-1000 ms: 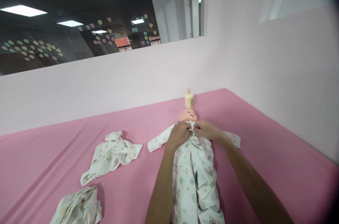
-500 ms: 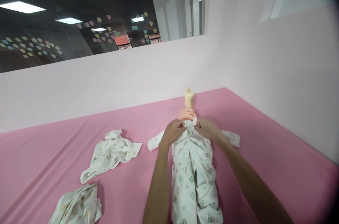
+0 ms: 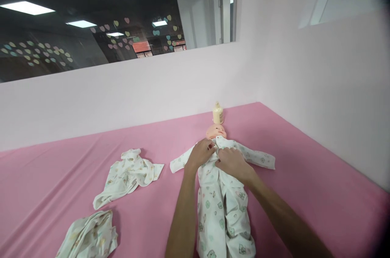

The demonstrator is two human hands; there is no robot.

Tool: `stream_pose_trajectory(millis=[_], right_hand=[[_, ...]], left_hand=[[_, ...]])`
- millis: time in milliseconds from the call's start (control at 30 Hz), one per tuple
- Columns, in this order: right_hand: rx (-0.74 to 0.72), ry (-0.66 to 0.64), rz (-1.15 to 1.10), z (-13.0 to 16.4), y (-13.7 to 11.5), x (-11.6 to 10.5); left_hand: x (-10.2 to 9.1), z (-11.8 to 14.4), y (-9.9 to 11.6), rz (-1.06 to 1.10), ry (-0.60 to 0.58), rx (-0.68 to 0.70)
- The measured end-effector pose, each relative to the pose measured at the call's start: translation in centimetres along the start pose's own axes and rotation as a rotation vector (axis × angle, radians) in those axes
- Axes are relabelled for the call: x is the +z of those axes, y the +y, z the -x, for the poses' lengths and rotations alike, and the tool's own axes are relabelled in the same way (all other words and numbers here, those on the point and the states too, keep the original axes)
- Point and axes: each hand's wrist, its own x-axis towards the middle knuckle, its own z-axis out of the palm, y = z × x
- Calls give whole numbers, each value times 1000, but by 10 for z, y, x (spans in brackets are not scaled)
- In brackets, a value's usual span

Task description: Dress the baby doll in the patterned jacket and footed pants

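Observation:
A baby doll (image 3: 215,131) lies on its back on the pink sheet, its head toward the wall. It wears a white printed baby jacket (image 3: 257,158) with both sleeves spread, above matching printed trousers (image 3: 211,213). At the upper chest my left hand (image 3: 201,153) pinches the jacket's front edge near the collar. My right hand (image 3: 233,163) is closed on the front of the jacket just below the collar, close beside the left. The bit of cloth between the fingers is mostly hidden.
A cream pump bottle (image 3: 218,114) stands behind the doll's head. To the left lie a crumpled printed baby garment (image 3: 129,176) and a folded printed cloth (image 3: 89,235). The pink sheet (image 3: 146,217) meets white walls at the back and right; a window (image 3: 91,18) is above.
My right hand has moved down and slightly left from the collar, closer to my left hand. The right collar flap now lies flatter. My left hand has barely moved.

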Motion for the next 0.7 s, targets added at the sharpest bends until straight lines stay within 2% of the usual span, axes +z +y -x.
stream_pose_trajectory(millis=[233, 467, 567, 700], right_hand=[[-10, 77, 59, -3, -6, 5], [-67, 57, 13, -4, 1, -2], [-96, 26, -118, -8, 15, -9], [-167, -45, -482, -14, 38, -16]], left_hand=[[-4, 9, 3, 29, -30, -53], [-11, 23, 15, 16, -66, -66], [-13, 27, 23, -11, -91, -73], [-11, 27, 28, -104, -144, -45]])
